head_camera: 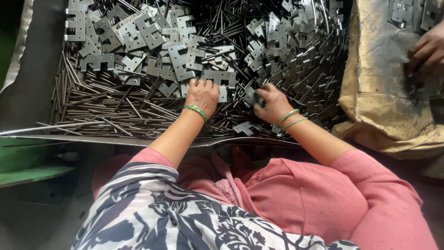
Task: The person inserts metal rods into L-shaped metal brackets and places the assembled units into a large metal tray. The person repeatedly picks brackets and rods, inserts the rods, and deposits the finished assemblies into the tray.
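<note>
My left hand [201, 95] rests palm down on a heap of thin metal pins [106, 109], its fingertips touching a flat grey hinge plate [217, 76]. Whether it grips anything is hidden under the palm. My right hand [272, 103] is closed around a small grey hinge plate [252, 96], held just above the pile. Both wrists wear green bangles. Many notched metal hinge plates [152, 41] lie heaped across the back of the tray.
The parts lie in a large sheet-metal tray with a front rim [92, 138]. A brown sack [379, 92] lies at the right, with another person's hand [428, 48] on more plates. A green bench edge [27, 173] sits at the lower left.
</note>
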